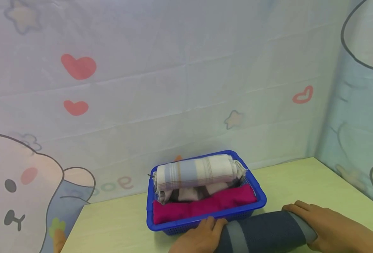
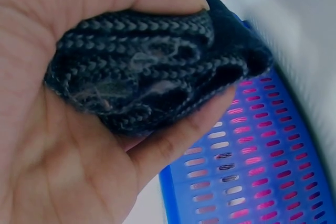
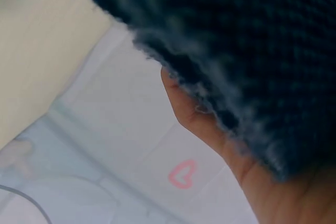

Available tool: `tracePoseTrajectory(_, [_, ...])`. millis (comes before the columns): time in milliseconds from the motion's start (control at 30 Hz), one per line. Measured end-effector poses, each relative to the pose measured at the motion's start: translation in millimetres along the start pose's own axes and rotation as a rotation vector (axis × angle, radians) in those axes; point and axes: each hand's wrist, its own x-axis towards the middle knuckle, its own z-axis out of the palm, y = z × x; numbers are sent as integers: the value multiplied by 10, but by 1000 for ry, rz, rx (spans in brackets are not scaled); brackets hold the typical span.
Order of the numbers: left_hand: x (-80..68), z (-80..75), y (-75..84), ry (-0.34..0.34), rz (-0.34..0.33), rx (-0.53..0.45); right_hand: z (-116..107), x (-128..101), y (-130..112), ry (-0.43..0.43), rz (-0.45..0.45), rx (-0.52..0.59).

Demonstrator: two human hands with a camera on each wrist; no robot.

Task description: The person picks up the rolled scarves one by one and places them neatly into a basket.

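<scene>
Left hand (image 1: 199,237): fingers wrapped round the 9 o'clock end of the dark knitted roll (image 1: 262,230).
Roll: on the table (image 1: 116,218), long axis 9-to-3, equally near both hands.
Basket (image 1: 259,196): at 12 o'clock, just beside the roll.
Right hand (image 1: 332,228): fingers wrapped round the 3 o'clock end.

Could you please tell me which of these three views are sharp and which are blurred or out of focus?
Head view: evenly lit, mostly sharp, blue basket crisp. Left wrist: dark knit roll in focus, basket soft. Right wrist: the roll fills the frame, heavily blurred.
</scene>
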Motion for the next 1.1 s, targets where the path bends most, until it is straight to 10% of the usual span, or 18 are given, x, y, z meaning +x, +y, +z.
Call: tracePoseTrajectory(1100, [-300, -176, -178, 132, 18, -64, -108, 50, -327, 325, -174, -194])
